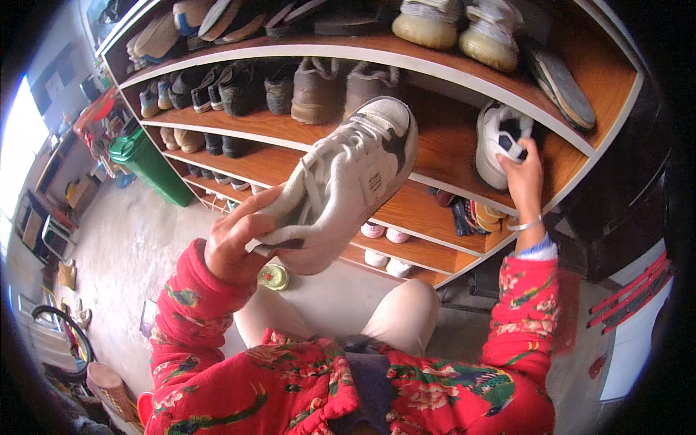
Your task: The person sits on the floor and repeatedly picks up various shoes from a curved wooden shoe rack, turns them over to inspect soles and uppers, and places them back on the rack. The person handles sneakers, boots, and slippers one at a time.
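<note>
My left hand (239, 234) grips a white lace-up sneaker (337, 179) by its heel collar. Black patches mark its toe area, and its toe points up toward the shelves, in front of the wooden shoe rack (446, 136). At the right end of the second shelf, my right hand (524, 174) pinches the heel edge of another white sneaker (492, 144). That shoe rests on the board or just above it; I cannot tell which. A pair of grey-brown shoes (315, 92) stands on the same shelf, its right one partly hidden behind the held sneaker.
Sneakers with yellowed soles (424, 24) and a dark slipper (563, 87) sit on the top shelf. Lower shelves hold several shoes. A green lidded bin (152, 163) stands left of the rack. On the floor near my knees lies a pale green slipper (273, 277).
</note>
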`<state>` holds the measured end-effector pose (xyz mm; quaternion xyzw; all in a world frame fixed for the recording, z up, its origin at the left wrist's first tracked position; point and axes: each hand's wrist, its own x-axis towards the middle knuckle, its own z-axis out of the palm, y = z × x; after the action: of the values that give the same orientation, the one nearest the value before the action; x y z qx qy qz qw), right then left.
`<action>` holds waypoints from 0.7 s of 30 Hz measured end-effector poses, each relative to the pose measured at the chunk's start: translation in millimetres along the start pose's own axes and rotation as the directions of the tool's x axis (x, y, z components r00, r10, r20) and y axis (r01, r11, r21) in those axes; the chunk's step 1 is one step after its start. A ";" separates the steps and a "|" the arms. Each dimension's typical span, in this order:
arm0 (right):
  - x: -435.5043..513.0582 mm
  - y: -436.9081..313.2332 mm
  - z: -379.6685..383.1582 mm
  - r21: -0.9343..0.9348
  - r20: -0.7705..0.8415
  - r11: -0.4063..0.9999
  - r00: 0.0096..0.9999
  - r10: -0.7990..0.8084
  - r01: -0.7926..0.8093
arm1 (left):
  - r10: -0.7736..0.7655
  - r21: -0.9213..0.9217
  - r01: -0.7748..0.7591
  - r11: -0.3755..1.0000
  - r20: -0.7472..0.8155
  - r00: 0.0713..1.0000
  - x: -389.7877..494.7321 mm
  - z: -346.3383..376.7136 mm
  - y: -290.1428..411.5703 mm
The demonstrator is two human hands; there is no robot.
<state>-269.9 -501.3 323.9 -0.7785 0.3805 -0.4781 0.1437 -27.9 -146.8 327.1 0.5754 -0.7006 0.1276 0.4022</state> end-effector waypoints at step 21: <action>-65.5 -42.5 -58.2 0.218 -0.160 0.924 0.945 -0.285 0.316 | -0.275 -0.846 0.185 0.500 0.047 0.960 26.1 -9.0 51.3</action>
<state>-316.8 -417.0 336.4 -0.7730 0.2039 -0.5848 0.1378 -71.1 -143.8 365.9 0.3911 -0.5719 -0.2539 0.6749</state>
